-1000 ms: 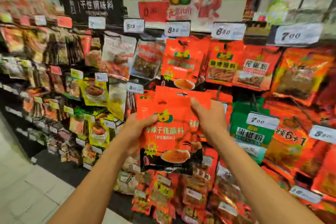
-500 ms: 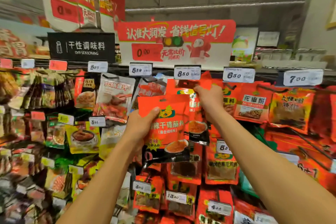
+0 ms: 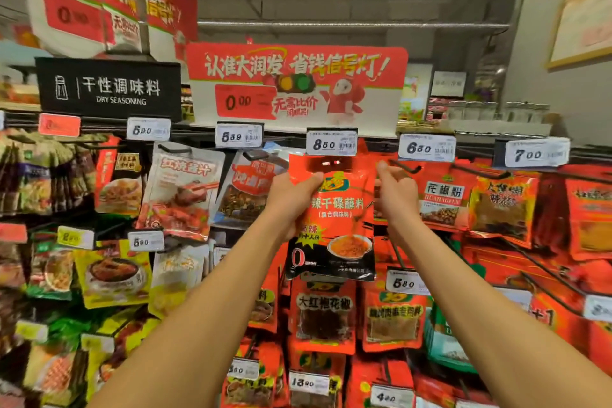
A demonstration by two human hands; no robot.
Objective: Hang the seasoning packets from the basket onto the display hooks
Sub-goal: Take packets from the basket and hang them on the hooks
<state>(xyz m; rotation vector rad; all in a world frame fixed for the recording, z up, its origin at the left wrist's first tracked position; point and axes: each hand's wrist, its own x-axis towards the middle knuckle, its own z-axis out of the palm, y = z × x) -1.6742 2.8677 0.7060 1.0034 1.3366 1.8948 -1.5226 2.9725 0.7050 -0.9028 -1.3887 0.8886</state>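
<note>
Seasoning packet (image 3: 334, 209) (raised) in left hand (image 3: 289, 200)

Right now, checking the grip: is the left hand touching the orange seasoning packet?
Touching. The head view shows the left hand gripping the orange seasoning packet's left edge.

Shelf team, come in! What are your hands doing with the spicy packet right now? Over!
Left hand grips orange packet at its left edge. Right hand pinches its top right. Packet up under 8.50 price tag. Hook hidden behind; nothing blocking seen.
</note>
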